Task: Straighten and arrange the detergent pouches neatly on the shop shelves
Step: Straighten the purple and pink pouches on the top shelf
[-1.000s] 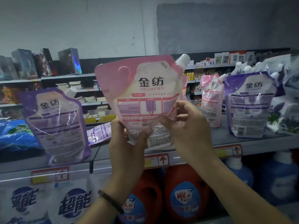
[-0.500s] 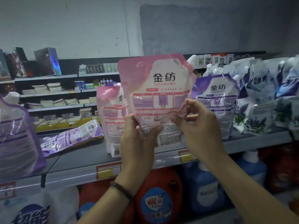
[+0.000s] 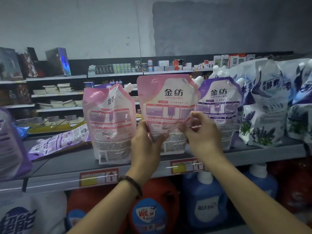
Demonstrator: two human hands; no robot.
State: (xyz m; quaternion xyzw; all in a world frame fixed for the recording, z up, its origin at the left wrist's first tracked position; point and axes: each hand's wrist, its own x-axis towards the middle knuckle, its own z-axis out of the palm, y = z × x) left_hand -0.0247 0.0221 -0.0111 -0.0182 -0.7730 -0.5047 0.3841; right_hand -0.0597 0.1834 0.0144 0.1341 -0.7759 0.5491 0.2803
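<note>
Fingers [image 3: 199, 116] of left hand [image 3: 146, 146] and right hand [image 3: 204, 141] pinching held pink pouch [image 3: 168, 98] low down, upright over shelf [image 3: 67, 161], between standing pink pouch [image 3: 109, 119] and purple pouch [image 3: 219, 98]. Might slump or knock either neighbour if released crooked: soft base, tight gap.

The grey shelf [image 3: 67, 163] bears an upright pink pouch [image 3: 109, 122], a flat-lying purple pouch [image 3: 59, 143] and white lavender pouches [image 3: 265, 107].

held pink pouch [image 3: 167, 105] | lowered to shelf [image 3: 67, 164] | between standing pink pouch [image 3: 109, 122] and purple pouch [image 3: 219, 105]
</note>
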